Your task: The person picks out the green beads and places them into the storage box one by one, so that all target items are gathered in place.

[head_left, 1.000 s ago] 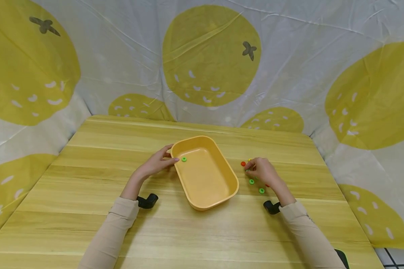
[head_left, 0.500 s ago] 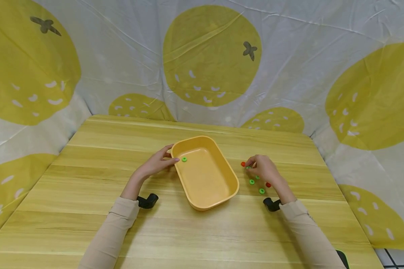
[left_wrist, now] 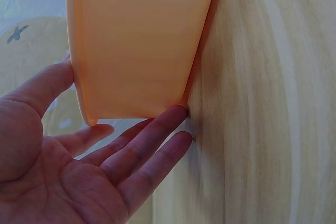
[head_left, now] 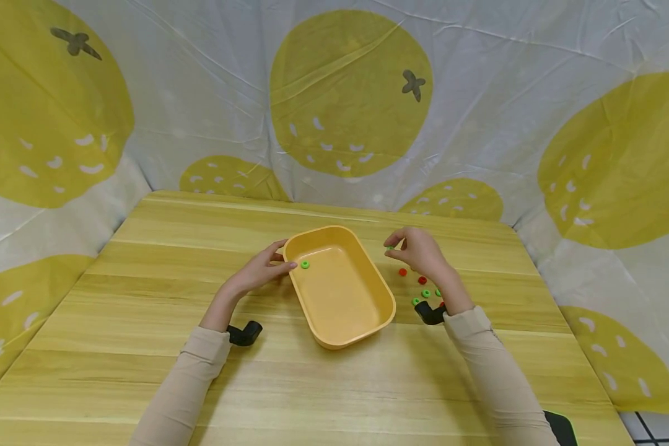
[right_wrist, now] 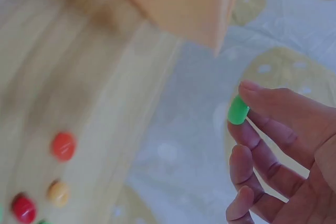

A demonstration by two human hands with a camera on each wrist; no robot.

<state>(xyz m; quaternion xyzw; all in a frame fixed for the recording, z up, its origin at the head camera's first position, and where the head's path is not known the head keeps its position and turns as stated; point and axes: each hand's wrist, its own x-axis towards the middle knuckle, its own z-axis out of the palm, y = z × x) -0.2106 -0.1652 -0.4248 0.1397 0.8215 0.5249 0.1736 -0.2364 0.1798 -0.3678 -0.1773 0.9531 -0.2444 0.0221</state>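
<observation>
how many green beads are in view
5 visible: one bead inside the yellow tray, another bead pinched in the right hand, three beads on the table near that arm. Others may be hidden behind the arm.

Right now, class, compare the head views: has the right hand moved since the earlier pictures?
Yes. Judged against the wooden table, the right hand has moved leftward and up the picture, toward the table's far edge.

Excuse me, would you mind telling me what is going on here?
A person's left hand holds a tub at one corner, while the right hand pinches a green bead above the table, outside the tub. Another green bead lies in the tub. Red beads, a yellow bead and more green beads lie on the table.
</observation>
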